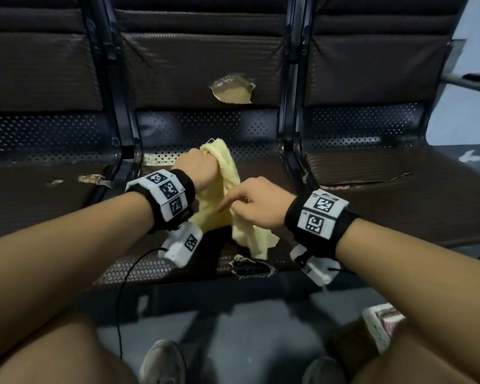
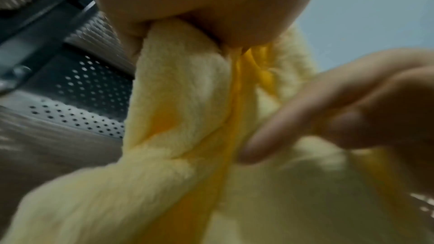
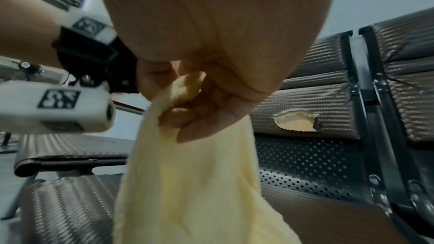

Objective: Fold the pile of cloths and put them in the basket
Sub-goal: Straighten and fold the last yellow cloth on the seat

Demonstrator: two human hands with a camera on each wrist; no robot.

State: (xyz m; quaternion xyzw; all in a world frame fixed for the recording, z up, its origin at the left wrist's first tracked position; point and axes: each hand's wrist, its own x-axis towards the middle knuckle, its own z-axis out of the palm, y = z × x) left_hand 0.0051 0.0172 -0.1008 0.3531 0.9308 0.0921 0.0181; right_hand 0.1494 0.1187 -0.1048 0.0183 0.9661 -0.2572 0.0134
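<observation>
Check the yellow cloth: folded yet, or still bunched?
Bunched, not folded. The yellow cloth hangs twisted between left hand and right hand, both gripping it above the seat.

I see one pale yellow fluffy terry cloth [image 1: 222, 189] at the frame's centre, bunched and unfolded. It hangs twisted above the seat, its lower end drooping down.

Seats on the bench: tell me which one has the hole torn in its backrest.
The middle seat, the one the yellow cloth hangs over. Its backrest shows a ragged hole with pale padding; the backrests either side show none.
</observation>
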